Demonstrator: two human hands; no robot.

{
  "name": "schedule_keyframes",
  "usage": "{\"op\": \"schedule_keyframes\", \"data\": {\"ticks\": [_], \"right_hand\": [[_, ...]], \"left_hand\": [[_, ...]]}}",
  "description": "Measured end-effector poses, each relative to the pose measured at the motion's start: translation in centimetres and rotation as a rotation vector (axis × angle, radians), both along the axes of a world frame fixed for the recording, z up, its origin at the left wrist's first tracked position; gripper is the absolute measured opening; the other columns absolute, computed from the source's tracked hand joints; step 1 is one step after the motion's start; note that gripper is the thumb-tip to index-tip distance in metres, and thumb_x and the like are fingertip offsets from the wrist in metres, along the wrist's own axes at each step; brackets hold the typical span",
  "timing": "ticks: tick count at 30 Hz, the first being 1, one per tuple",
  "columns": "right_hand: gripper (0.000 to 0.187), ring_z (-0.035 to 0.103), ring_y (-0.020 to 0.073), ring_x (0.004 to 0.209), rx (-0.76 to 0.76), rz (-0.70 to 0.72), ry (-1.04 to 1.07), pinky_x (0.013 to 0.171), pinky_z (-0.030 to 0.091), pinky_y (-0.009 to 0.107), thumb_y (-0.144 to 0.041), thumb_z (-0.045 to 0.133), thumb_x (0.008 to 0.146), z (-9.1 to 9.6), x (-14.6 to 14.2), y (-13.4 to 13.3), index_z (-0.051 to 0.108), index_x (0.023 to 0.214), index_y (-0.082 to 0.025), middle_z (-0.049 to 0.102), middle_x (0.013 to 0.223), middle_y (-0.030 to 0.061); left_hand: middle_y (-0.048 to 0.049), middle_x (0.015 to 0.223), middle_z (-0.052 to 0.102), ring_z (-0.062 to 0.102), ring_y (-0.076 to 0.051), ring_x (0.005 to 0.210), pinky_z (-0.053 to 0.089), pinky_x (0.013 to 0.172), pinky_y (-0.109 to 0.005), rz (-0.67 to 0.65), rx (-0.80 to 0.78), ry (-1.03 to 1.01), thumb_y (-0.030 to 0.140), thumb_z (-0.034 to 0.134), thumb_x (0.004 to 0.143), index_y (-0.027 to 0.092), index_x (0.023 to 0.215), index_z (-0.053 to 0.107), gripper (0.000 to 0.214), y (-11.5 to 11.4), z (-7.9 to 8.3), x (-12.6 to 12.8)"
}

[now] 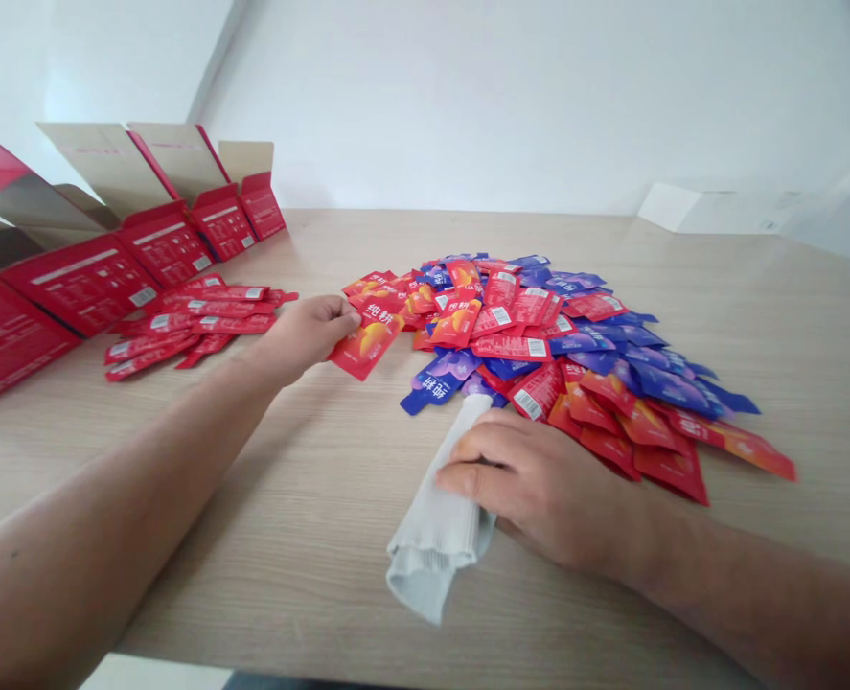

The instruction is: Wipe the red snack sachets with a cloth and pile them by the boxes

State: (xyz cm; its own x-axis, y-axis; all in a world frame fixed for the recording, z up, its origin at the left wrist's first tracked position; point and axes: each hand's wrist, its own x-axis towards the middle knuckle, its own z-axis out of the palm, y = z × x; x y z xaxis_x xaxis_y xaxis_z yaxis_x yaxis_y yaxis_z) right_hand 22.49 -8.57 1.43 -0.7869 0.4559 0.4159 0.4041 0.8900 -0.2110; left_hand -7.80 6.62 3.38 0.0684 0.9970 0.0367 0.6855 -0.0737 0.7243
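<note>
My left hand (313,331) pinches the corner of a red sachet (368,340) with an orange fruit picture, raised a little at the left edge of the pile. My right hand (532,479) is wrapped round a folded white cloth (435,517), ribbed at its near end, in front of the pile. The heap holds many red sachets (511,345) and blue-purple sachets (654,374), lying loosely over one another. To the left of my left hand lies a smaller stack of red sachets (195,321), most with their barcode sides up.
Several red cartons (80,278) with raised flaps stand in a row along the left. A white box-like object (704,209) sits at the back right by the wall. The wooden table's (287,575) near edge shows at the bottom.
</note>
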Motion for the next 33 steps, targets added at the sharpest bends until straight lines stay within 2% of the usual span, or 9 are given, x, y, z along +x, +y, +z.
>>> {"op": "schedule_keyframes", "data": {"ticks": [4,7,10,13,19,26,33], "right_hand": [[0.025,0.058,0.0244,0.107,0.168,-0.112,0.103,0.095,0.05,0.041,-0.017,0.052,0.105,1.2,0.2,-0.8,0.067,0.125,-0.014,0.067,0.115,0.0101],[0.025,0.058,0.025,0.108,0.267,-0.155,0.126,0.097,0.05,0.042,-0.016,0.054,0.104,1.6,0.6,-0.8,0.068,0.124,-0.013,0.067,0.115,0.0109],[0.024,0.058,0.025,0.105,0.294,-0.177,0.101,0.094,0.051,0.042,-0.017,0.053,0.104,1.1,0.9,0.0,0.069,0.121,-0.014,0.068,0.112,0.0108],[0.024,0.058,0.025,0.102,0.234,-0.183,0.03,0.091,0.052,0.042,-0.018,0.05,0.105,-0.1,1.0,1.0,0.07,0.118,-0.015,0.068,0.109,0.0105],[0.02,0.058,0.0245,0.102,0.078,-0.129,-0.073,0.09,0.052,0.04,-0.019,0.057,0.102,-2.1,0.8,2.3,0.072,0.115,-0.017,0.068,0.108,0.009],[0.02,0.057,0.025,0.101,0.033,-0.15,-0.099,0.088,0.051,0.04,-0.018,0.059,0.101,-2.2,1.2,2.4,0.072,0.116,-0.018,0.067,0.106,0.0082],[0.022,0.059,0.0246,0.103,0.007,-0.056,-0.12,0.09,0.052,0.04,-0.022,0.054,0.104,-1.5,0.3,1.6,0.072,0.116,-0.018,0.069,0.108,0.0092]], "left_hand": [[0.0062,0.057,0.048,0.037,-0.009,0.048,0.024,0.048,-0.023,-0.304,-0.131,-0.069,0.048,0.059,0.089,0.021,0.079,0.056,0.028,-3.6,0.5,3.0],[0.0053,0.062,0.053,0.043,-0.01,0.055,0.03,0.052,-0.022,-0.472,-0.181,0.049,0.043,0.059,0.087,0.02,0.079,0.061,0.024,-5.9,-0.2,5.4],[0.0042,0.066,0.058,0.05,-0.012,0.062,0.033,0.055,-0.023,-0.632,-0.205,0.182,0.036,0.057,0.086,0.02,0.077,0.064,0.019,-7.0,-1.2,7.3],[0.0037,0.07,0.062,0.053,-0.013,0.066,0.033,0.056,-0.023,-0.644,-0.201,0.273,0.035,0.054,0.087,0.021,0.078,0.065,0.02,-7.2,-1.9,8.3],[0.0053,0.066,0.056,0.05,-0.012,0.063,0.032,0.054,-0.024,-0.69,-0.208,0.347,0.032,0.054,0.085,0.022,0.078,0.066,0.017,-6.7,-2.2,8.7],[0.0062,0.067,0.056,0.048,-0.011,0.064,0.033,0.053,-0.022,-0.747,-0.251,0.31,0.033,0.054,0.085,0.022,0.08,0.068,0.018,-6.4,-2.7,8.2],[0.0054,0.066,0.055,0.048,-0.011,0.064,0.03,0.053,-0.023,-0.723,-0.263,0.317,0.035,0.054,0.084,0.021,0.077,0.067,0.02,-6.1,-2.2,8.6]]}}
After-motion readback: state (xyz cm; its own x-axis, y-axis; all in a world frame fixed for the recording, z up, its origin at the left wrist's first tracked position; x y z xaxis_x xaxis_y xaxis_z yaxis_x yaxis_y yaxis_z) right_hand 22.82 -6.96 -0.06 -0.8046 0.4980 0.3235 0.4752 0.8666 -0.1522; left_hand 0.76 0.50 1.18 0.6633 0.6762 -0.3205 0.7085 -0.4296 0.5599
